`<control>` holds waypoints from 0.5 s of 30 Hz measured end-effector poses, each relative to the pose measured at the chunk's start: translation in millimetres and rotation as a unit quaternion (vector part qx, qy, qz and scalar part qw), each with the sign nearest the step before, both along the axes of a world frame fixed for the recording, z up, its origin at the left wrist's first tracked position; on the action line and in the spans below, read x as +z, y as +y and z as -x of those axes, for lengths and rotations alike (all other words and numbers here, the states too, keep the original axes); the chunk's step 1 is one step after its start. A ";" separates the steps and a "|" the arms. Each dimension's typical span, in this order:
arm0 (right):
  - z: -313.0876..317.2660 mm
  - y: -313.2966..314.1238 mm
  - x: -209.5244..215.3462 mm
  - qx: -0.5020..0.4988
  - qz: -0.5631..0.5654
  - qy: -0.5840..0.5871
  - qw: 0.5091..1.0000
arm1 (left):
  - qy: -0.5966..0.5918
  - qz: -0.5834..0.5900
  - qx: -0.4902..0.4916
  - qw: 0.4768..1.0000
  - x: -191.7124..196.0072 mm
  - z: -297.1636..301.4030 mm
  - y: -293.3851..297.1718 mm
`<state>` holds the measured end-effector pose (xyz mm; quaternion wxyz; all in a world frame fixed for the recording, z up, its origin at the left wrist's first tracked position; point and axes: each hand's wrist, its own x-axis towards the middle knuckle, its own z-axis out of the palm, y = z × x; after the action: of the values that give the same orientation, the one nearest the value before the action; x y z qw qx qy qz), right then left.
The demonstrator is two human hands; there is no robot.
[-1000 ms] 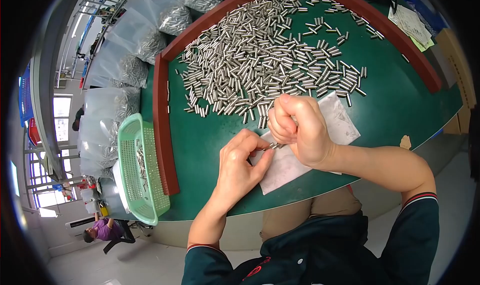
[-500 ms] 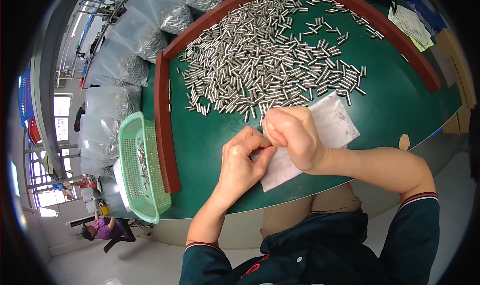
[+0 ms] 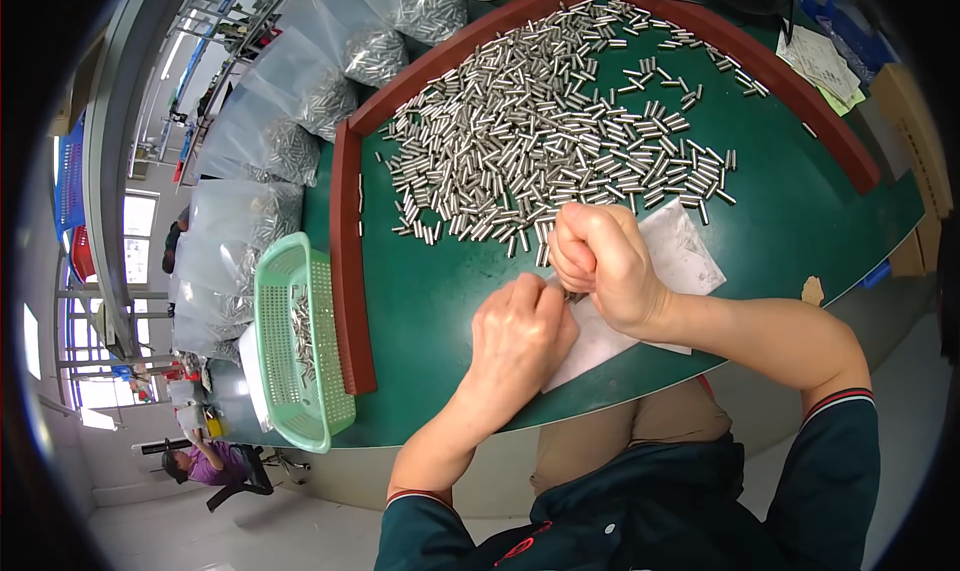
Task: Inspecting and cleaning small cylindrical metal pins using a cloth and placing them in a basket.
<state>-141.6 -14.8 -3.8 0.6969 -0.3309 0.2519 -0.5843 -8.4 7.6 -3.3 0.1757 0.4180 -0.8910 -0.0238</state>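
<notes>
Left hand (image 3: pixel 522 331): grip curled closed, contents hidden
Right hand (image 3: pixel 608 266): grip clenched, contents hidden
Metal pins (image 3: pixel 510 131): heaped on green surface (image 3: pixel 425 301), far side of hands
White sheet (image 3: pixel 682 249): below right hand

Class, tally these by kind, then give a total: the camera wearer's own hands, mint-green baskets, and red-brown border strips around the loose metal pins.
Hands (left hand, right hand): 2
Mint-green basket: 1
Border strips (left strip, upper-left strip, right strip): 3
Total: 6
</notes>
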 end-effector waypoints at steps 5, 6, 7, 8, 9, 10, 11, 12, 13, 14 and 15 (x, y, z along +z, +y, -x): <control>1.4 -1.0 -1.0 0.016 -0.015 -0.008 1.000 | -0.031 0.025 -0.004 0.999 1.1 3.7 1.2; 2.2 -0.7 -0.5 0.015 -0.015 -0.003 1.000 | -0.031 0.027 -0.002 0.999 2.7 4.1 1.8; 2.8 -0.9 0.2 0.013 -0.015 0.001 1.000 | -0.051 0.026 -0.006 0.998 4.2 4.1 2.1; 3.1 -1.4 0.4 0.014 -0.011 0.001 1.000 | -0.070 0.024 -0.011 0.997 5.3 3.9 2.2; 3.0 -2.0 0.2 0.017 -0.009 0.002 1.000 | -0.078 0.017 -0.002 0.997 5.6 3.7 1.7; 2.5 -2.6 0.2 0.020 -0.012 -0.005 1.000 | -0.076 0.018 0.002 0.997 7.0 2.1 -0.7; 1.6 -3.0 0.3 0.024 -0.014 -0.011 1.000 | -0.007 -0.005 -0.002 1.000 9.5 -1.2 -4.5; 1.7 -3.5 -0.8 0.027 -0.015 -0.014 0.999 | 0.065 -0.027 -0.005 0.998 11.2 -4.0 -8.3; 1.7 -3.6 -0.6 0.024 -0.020 -0.014 0.999 | 0.152 -0.095 0.014 0.984 11.3 -11.1 -11.3; 1.7 -3.5 -0.2 0.022 -0.024 -0.014 0.999 | 0.246 -0.236 0.066 0.938 14.9 -17.4 -11.2; 2.3 -3.6 -0.7 0.025 -0.022 -0.016 0.999 | 0.402 -0.397 0.102 0.819 12.1 -23.2 -13.1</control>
<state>-143.8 -18.4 -4.5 0.7221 -0.3122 0.2453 -0.5664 14.8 -5.5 8.8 0.3385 0.4931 -0.6073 -0.5229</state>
